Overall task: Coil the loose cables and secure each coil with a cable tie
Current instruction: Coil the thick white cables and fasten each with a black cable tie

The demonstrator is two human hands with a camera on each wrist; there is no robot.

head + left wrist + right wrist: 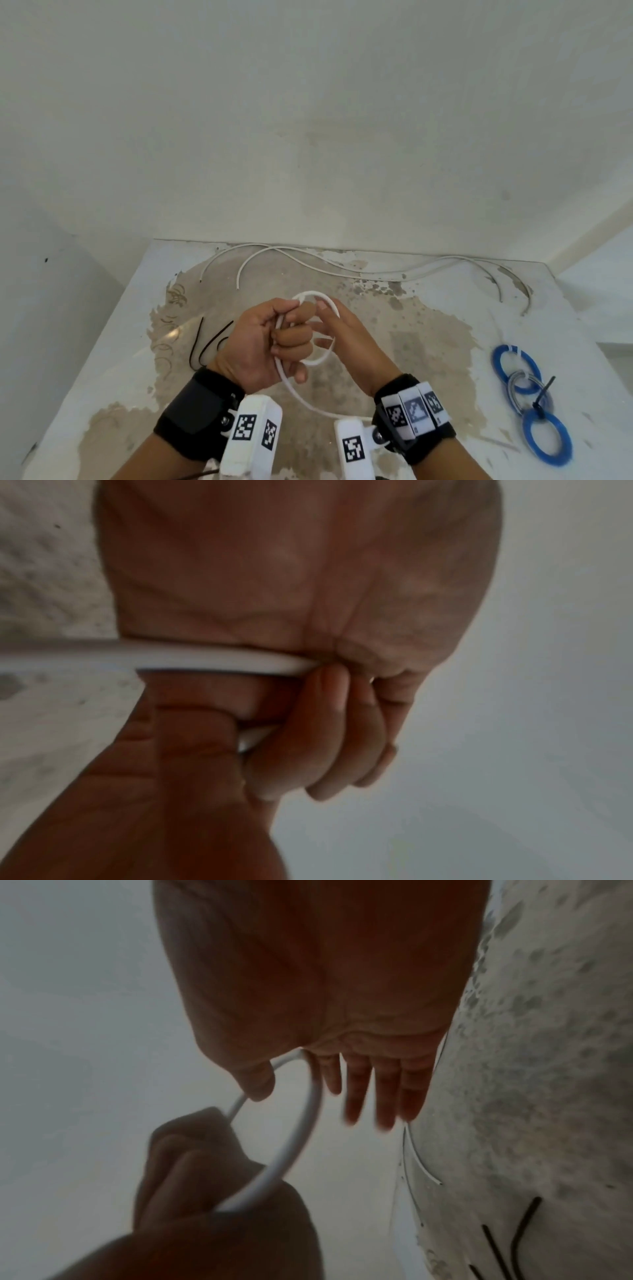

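**White cable looped between both hands above the worn table**

From the head camera we see the left hand [263, 342] closed in a fist around a white cable [317, 361], gripping the gathered turns of a coil held above the table [428, 342]. The right hand [346, 339] lies just beside it, with the fingers fairly straight and the thumb near the top of the loop; the cable runs past the thumb and index finger. One strand of the cable hangs down from the left fist towards the wrists. At the far edge of the table lie loose white cables [308, 260], uncoiled, in long curves. Two black cable ties [209, 342] lie to the left of the left hand. At the right side we see three finished coils [529, 397], two blue and one grey, touching one another, with a black tie on them.

From the left wrist we see the left hand's fingers [329, 737] curled tightly over the white cable [222, 660], which leaves the fist to the left across the palm.

From the right wrist we see the right hand [325, 1001] nearly open, fingers [387, 1091] straight and spread, while the thumb rests against the white loop [304, 1129]. The loop arcs down into the left fist [205, 1177]. We cannot tell whether thumb and index finger pinch the cable.
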